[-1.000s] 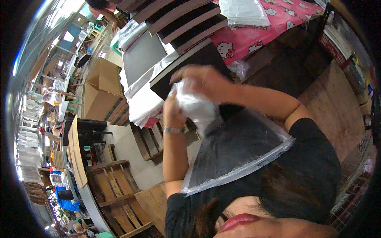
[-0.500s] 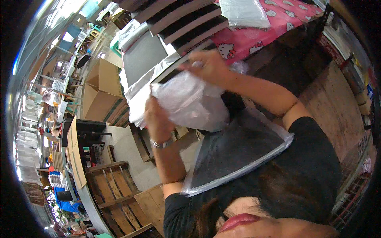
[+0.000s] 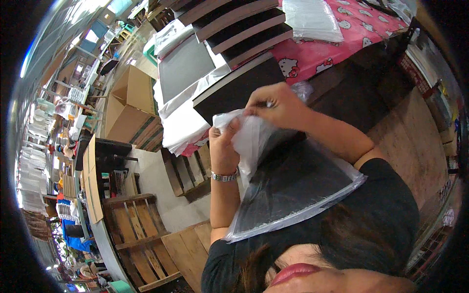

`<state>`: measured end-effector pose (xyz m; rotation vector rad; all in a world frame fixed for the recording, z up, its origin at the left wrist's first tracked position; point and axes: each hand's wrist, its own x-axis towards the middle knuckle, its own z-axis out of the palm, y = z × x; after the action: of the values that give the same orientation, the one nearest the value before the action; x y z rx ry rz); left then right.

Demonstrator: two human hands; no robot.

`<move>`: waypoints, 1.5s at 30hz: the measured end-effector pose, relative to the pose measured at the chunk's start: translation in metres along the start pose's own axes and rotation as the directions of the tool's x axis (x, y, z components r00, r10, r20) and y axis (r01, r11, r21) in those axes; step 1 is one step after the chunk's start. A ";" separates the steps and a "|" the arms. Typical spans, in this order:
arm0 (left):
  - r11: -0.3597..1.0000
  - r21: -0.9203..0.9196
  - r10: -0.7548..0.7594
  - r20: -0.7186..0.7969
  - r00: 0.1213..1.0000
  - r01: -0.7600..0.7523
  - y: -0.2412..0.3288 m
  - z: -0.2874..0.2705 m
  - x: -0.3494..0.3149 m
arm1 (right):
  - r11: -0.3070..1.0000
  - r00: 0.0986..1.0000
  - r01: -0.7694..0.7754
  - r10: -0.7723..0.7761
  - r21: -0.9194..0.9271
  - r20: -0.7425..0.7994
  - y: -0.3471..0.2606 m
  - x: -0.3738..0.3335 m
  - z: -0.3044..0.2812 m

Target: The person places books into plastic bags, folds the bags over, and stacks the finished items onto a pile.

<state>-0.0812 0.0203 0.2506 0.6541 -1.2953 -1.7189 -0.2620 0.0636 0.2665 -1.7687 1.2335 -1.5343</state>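
My left hand (image 3: pixel 225 152) pinches one edge of a crumpled, translucent white plastic bag (image 3: pixel 250 141). Fingers and thumb of my right hand (image 3: pixel 277 105) close on the bag's upper edge, a little to the right. The bag hangs between and below both hands, in front of a flat black box (image 3: pixel 239 84) at the near table edge. Across my lap lies a clear plastic bag or sheet (image 3: pixel 298 188) with a thick pale edge. Whether anything is inside the white bag cannot be seen.
Black boxes with pinkish sides (image 3: pixel 244 31) are stacked at the back. Beside them, clear plastic bags (image 3: pixel 312 22) lie on a pink patterned cloth (image 3: pixel 351 34). A dark panel (image 3: pixel 185 66) rests on white sheets at left. An open carton (image 3: pixel 132 105) and wooden pallets (image 3: pixel 139 234) stand left.
The white bag has been drawn back toward me and gathered, uncovering the black box. My left hand has moved right and my right hand a little nearer, bringing them closer together.
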 end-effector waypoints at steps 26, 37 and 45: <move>0.933 -0.116 0.337 -0.047 0.940 -0.340 -0.009 -0.015 0.010 | 0.966 0.983 -0.177 0.184 0.191 -0.018 -0.002 0.008 0.014; 0.979 -0.078 0.186 -0.018 0.982 -0.187 0.020 0.011 0.006 | 0.973 0.979 0.038 -0.082 -0.229 -0.188 0.000 0.009 0.017; 0.953 0.222 0.249 -0.177 0.952 -0.208 0.000 0.009 -0.003 | 0.997 0.959 0.075 -0.073 -0.002 -0.274 -0.003 0.019 0.021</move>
<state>-0.0867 0.0274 0.2536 0.7426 -1.3525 -1.3083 -0.2422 0.0453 0.2736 -1.6535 1.2974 -1.8753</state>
